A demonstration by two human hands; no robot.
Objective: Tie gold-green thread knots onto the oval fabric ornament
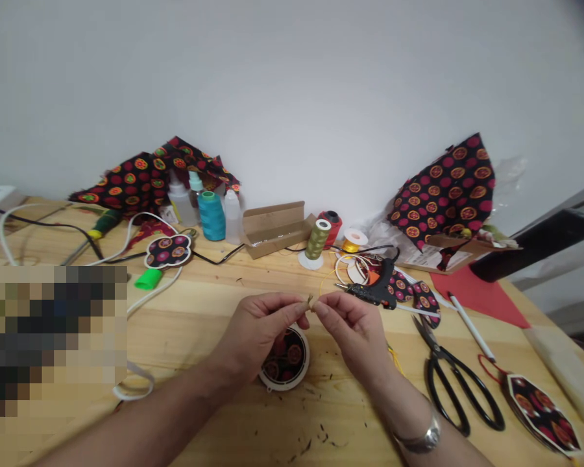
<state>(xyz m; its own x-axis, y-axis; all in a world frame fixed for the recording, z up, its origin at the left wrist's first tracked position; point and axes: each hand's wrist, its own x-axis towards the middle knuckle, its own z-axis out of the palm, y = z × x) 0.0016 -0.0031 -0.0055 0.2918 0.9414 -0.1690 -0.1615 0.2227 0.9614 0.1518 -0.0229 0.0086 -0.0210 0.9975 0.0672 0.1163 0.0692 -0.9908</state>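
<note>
My left hand point(267, 318) and my right hand point(353, 324) meet in front of me, fingertips pinched together. Between them is a small yellowish-tan piece point(310, 303), too small to name. Below my left hand, partly covered by it, a round disc point(292, 357) with a white rim and dark patterned fabric lies on the table. A yellow cord point(394, 357) shows beside my right wrist, partly hidden by it. Just beyond my right hand lies a black glue gun point(374, 288).
Black-handled scissors point(440, 353) and a white pen point(472, 327) lie at right, near an octagonal fabric piece point(545, 412). Thread spools point(316, 243), a teal thread cone point(211, 217), bottles and an open cardboard box point(277, 233) stand along the wall. White cable point(146, 305) loops at left.
</note>
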